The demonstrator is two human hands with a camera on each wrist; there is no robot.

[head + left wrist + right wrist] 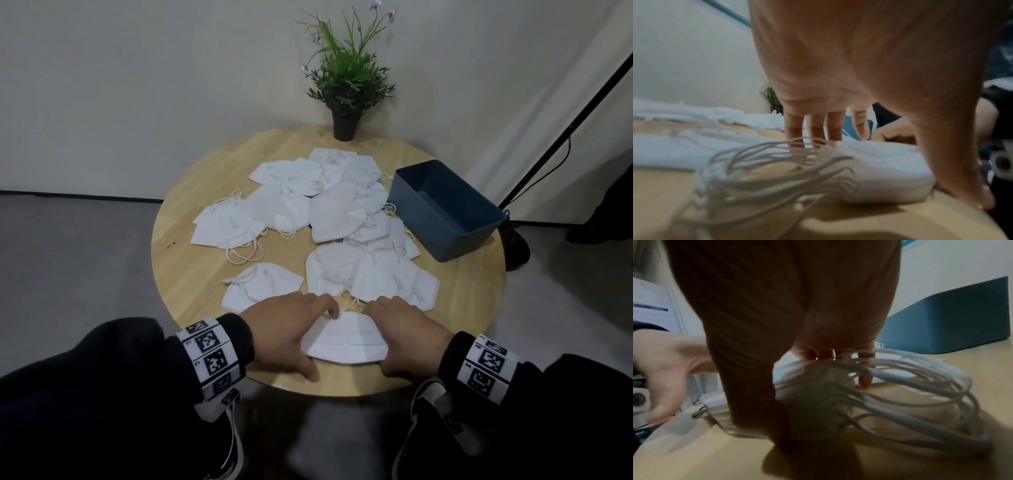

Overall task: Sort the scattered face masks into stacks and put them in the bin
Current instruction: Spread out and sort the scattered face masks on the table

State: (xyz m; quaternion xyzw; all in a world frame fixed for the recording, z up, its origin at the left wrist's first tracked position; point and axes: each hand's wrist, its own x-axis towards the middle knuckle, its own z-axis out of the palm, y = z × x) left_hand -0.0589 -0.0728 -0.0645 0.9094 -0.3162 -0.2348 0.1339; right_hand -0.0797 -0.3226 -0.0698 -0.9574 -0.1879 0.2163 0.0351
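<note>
A neat stack of white face masks (346,339) lies at the near edge of the round wooden table (191,274). My left hand (321,344) grips its left end and my right hand (376,339) grips its right end, with fingers on the far side and thumbs on the near side. In the left wrist view my fingers (813,129) stand behind the stack (879,170), whose ear loops (766,162) spill out to the left. Several loose masks (332,212) lie scattered across the table's middle. The blue bin (455,240) stands at the right with nothing showing inside.
A potted plant (344,85) stands at the table's far edge. A black stand pole (565,130) leans by the wall behind the bin. In the right wrist view the bin (951,321) is just beyond the stack's loops (900,386).
</note>
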